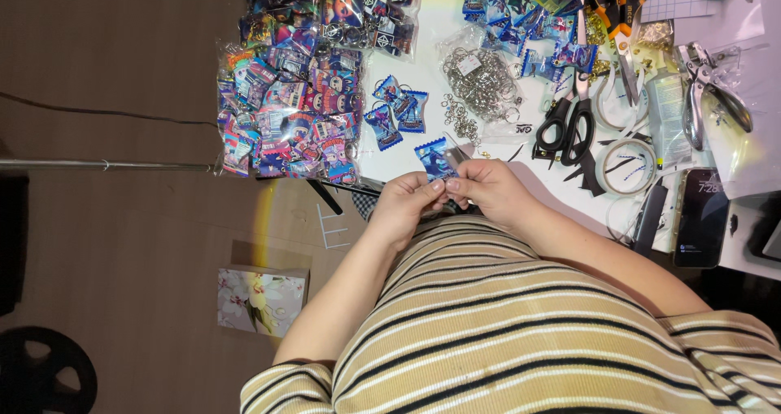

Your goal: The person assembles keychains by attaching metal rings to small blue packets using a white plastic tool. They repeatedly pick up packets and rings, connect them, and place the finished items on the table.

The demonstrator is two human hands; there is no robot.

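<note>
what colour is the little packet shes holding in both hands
Mostly blue with a dark printed figure and a pale edge, on the small packet pinched between the left hand and right hand; head view.

Both hands, the left hand (404, 205) and the right hand (488, 188), pinch a small blue charm packet (435, 159) between fingertips above the white table (431, 23), near loose blue packets (396, 109), metal rings (480, 80) and black scissors (567, 125).

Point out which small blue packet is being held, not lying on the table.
It is the blue packet pinched between the left hand and right hand, nearest the striped shirt. The other loose blue packets lie flat on the white table above it, untouched.
</note>
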